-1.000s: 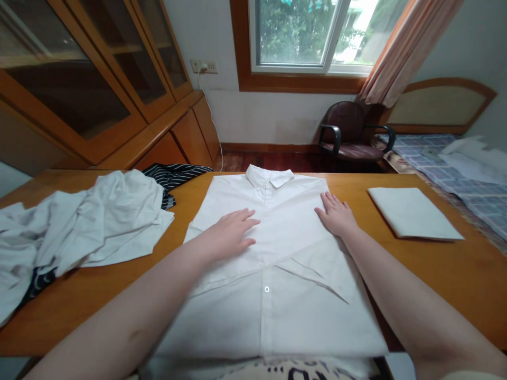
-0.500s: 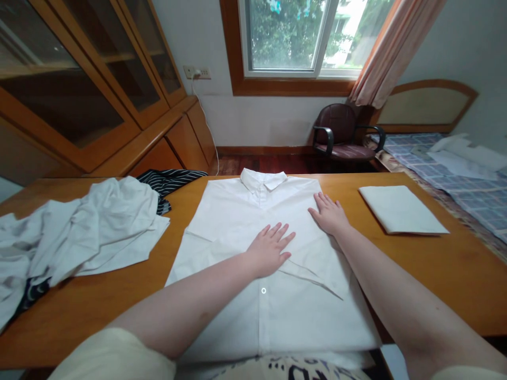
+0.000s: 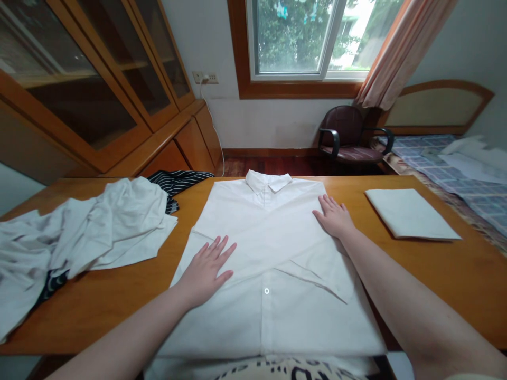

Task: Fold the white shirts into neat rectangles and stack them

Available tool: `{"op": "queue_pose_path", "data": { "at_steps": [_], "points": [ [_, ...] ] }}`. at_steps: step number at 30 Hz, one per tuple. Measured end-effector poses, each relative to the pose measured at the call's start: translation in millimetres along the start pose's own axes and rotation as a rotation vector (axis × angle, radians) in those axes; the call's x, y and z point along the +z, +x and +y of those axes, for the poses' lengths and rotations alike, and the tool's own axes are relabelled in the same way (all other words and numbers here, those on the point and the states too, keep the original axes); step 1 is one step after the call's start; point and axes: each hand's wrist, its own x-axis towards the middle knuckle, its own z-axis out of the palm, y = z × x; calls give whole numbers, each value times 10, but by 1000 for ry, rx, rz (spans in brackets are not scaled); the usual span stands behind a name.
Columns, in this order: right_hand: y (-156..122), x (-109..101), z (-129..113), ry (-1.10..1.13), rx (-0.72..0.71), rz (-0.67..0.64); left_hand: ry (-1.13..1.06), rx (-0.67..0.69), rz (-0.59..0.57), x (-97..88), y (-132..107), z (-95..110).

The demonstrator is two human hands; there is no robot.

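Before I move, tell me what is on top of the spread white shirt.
The left hand and right hand are over the shirt; the parts directly beneath them are covered.

On the table (image 3: 428, 279): white shirt (image 3: 273, 237), central; crumpled whites (image 3: 114, 221), nine o'clock; striped cloth (image 3: 180, 182), ten; flat white rectangle (image 3: 412, 214), two.

Shirt (image 3: 267, 237): plain white, we see
Button (image 3: 266, 291): white too
Heaped cloth (image 3: 122, 221): white
Striped cloth (image 3: 178, 182): black with thin white stripes, as we read it
Folded piece (image 3: 412, 214): plain off-white
Table (image 3: 95, 298): orange-brown
Chair (image 3: 340, 125): maroon, its armrests black
Curtain (image 3: 410, 50): pale pink to us
Bedcover (image 3: 461, 182): plaid, we find, in greyish blue
Headboard (image 3: 443, 111): cream, edged brown
Wearer's top (image 3: 285, 368): cream with black lettering
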Motion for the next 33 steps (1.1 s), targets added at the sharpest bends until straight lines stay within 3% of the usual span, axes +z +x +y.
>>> {"op": "queue_pose_path", "data": {
  "at_steps": [5,9,13,15,16,19,22,26,33],
  "points": [
    [11,9,7,-4,-8,5,15,-54,-26,2,-49,88],
    [17,34,10,-1,-6,14,-4,-98,-159,-267,47,188],
    [5,21,-5,1,-2,12,-45,-169,-358,-736,511,298],
    [-1,6,-12,2,-3,10,-121,-150,-300,-859,887,341],
    [-3,0,-13,3,-4,9,-157,-117,-217,-866,1087,354],
    [-1,-2,-8,3,-3,13,-136,-147,-13,-695,1606,346],
    [1,5,1,6,-5,15,-95,-219,68,-410,1872,266],
    [3,7,6,25,-1,15,-38,-210,106,-184,1925,147],
    [16,24,53,104,-9,38,-29,-280,126,-151,1933,83]
  ]
}}
